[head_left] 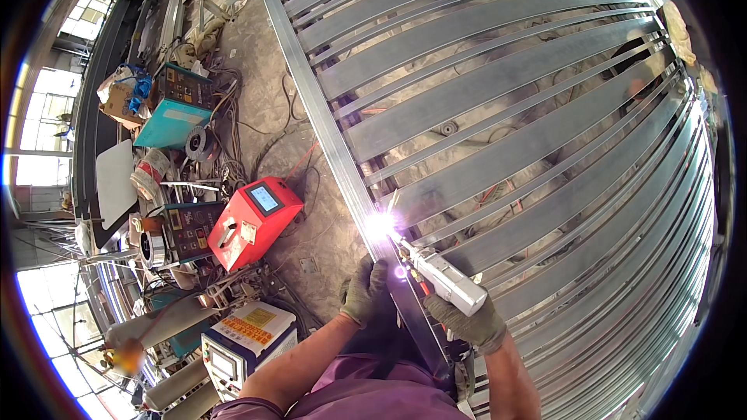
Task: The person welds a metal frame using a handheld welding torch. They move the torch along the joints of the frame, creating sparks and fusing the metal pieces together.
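My right hand (471,322), in a grey-green work glove, grips a white and grey handheld welding gun (451,280). A glaring white-violet spot (381,223) burns at the gun's nozzle, on the long side rail (331,128) of a metal frame; the glare hides the seam itself. Close below that spot, my left hand (364,292), gloved as well, is closed against the outer edge of the same rail. Many flat grey slats (467,179), broad and narrow in turn, run from this rail toward the far right.
On the floor left of the frame stands a red machine (255,222) with a small screen. Beyond are a teal machine (177,105), a wire spool (200,143) and tangled cables (229,120). A white and blue cabinet (247,334) stands near my left arm. Gas cylinders (167,320) lie beside it.
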### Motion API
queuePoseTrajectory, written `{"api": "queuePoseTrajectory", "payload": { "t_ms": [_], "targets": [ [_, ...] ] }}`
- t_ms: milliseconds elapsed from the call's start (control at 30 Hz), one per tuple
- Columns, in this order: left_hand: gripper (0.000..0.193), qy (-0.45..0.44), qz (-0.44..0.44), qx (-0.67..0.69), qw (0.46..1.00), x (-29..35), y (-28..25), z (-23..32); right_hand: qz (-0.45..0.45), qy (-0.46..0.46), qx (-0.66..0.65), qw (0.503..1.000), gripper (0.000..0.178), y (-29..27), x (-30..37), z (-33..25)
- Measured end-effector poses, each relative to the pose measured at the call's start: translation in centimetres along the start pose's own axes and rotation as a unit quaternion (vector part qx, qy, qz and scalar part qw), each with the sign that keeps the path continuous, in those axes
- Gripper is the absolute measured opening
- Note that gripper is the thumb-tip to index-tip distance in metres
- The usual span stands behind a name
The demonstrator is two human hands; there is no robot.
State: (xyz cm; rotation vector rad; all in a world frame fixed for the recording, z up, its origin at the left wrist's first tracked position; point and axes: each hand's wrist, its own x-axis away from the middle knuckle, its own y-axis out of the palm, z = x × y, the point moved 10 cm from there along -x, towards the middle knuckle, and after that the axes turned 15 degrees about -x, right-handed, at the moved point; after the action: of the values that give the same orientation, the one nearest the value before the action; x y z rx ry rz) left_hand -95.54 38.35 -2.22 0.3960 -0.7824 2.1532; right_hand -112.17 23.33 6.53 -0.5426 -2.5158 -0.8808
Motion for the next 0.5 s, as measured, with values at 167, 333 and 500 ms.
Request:
{"api": "queuePoseTrajectory", "payload": {
  "t_ms": [167,333,500],
  "targets": [
    [0.039,-0.009,-0.017,0.007,1.000,-0.1,0.3,-1.5,0.056,-0.025,-0.032,0.998,0.053,-0.2,-0.3,-0.4],
    [0.044,-0.027,-0.019,-0.023,0.999,-0.2,0.4,-3.1,0.084,-0.091,0.036,0.992,0.041,-0.6,-0.2,-1.5],
    [0.042,-0.034,-0.026,-0.026,0.999,0.0,0.3,-2.4,0.083,-0.095,0.060,0.990,0.040,-0.8,-0.2,-1.3]
  ]
}}
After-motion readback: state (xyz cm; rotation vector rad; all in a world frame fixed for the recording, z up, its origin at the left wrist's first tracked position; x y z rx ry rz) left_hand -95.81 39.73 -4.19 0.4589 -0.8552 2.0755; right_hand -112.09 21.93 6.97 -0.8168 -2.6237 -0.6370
